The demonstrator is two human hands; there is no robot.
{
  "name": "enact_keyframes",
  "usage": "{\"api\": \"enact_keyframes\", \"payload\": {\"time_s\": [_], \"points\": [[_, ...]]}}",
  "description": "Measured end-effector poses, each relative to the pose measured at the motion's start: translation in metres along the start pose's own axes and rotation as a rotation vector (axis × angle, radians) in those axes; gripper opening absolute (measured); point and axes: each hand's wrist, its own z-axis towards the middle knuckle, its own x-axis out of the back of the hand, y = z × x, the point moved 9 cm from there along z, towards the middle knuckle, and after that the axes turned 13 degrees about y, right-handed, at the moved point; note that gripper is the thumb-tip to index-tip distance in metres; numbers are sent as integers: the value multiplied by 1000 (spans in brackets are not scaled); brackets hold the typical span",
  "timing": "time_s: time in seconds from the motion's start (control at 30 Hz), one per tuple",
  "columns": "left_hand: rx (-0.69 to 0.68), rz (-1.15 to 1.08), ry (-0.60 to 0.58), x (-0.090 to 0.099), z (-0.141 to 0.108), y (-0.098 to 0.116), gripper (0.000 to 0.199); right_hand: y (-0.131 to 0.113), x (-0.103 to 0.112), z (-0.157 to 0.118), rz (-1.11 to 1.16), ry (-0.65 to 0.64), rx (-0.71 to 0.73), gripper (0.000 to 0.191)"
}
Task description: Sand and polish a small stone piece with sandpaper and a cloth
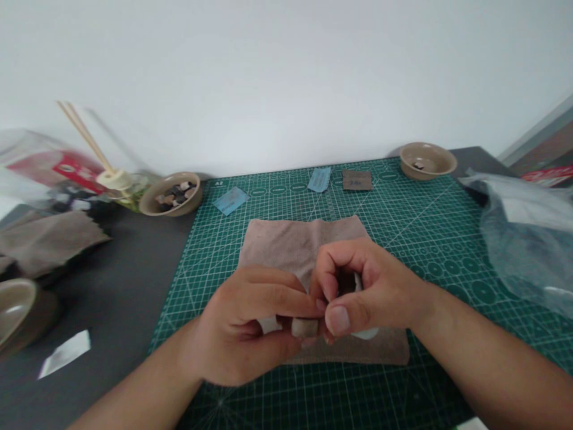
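Though small, beige piece (pixel 305 327) between fingers (pixel 277 300)

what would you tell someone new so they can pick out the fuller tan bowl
Start at the green cutting mat and follow its far edge left to the corner. Just off it, on the dark table, sits a round tan bowl heaped with small dark and pale pieces. The matching bowl at the far right corner holds only a few.
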Motion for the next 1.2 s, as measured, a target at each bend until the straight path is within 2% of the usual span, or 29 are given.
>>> {"api": "enact_keyframes", "payload": {"time_s": [1.0,1.1,1.2], "points": [[17,5,-21,-2,4,1,16,-2,-1,-1,-51,2,-1,32],[20,13,25,0,4,2,17,-3,0,-1,-20,5,-3,34],[86,55,184,12,2,-5,25,-3,0,0,10,2,12,36]]}}
